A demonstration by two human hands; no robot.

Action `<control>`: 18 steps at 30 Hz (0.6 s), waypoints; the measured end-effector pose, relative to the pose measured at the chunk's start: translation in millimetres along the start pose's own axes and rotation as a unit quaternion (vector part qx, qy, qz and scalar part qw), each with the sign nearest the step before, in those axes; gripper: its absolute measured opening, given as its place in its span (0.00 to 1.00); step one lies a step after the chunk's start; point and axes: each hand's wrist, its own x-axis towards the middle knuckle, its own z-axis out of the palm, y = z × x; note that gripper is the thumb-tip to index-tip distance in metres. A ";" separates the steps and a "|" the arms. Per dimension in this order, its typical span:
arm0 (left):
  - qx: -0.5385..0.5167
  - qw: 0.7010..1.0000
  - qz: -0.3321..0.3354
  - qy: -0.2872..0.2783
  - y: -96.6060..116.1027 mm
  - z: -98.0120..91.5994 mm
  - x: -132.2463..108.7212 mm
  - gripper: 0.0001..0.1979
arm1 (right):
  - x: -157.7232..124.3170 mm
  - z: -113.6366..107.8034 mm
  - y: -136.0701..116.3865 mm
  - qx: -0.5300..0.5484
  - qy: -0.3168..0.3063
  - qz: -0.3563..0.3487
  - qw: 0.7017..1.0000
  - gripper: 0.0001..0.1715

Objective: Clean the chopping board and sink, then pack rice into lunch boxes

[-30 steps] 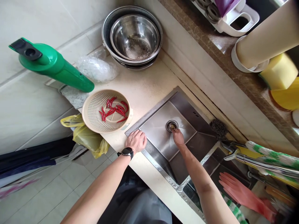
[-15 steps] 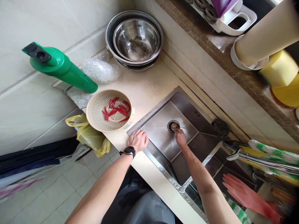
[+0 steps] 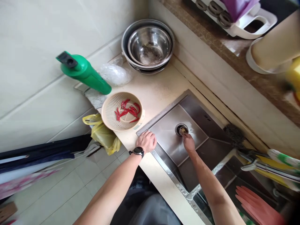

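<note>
In the steel sink [image 3: 164, 134], my right hand [image 3: 188, 143] reaches down to the drain hole [image 3: 178, 128]. Its fingers pinch the near edge of a small drain strainer [image 3: 183, 131] with yellowish scraps in it. The strainer is at the drain opening; whether it is lifted clear I cannot tell. My left hand [image 3: 147, 141], with a black watch [image 3: 138, 151] on the wrist, is curled over the sink's front left rim. Just beyond it stands a beige colander [image 3: 109, 111] holding several red chilies [image 3: 126, 111].
Nested metal bowls [image 3: 150, 47], a crumpled clear bag [image 3: 114, 74] and a green bottle [image 3: 89, 75] stand at the back. A yellow bag [image 3: 103, 136] hangs off the counter's left end. A dark scrubber [image 3: 234, 134] and a pink rubber glove [image 3: 255, 203] lie to the right.
The view has turned, so the scene sits further right and slightly lower. The strainer appears shifted slightly toward my right hand, showing more of the dark drain. My left hand stays on the rim.
</note>
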 end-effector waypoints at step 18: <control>-0.062 0.998 -0.008 -0.021 -0.4 1.7 2.7 0.12 | 2.8 6.0 -0.6 0.010 0.108 -0.015 0.994 0.21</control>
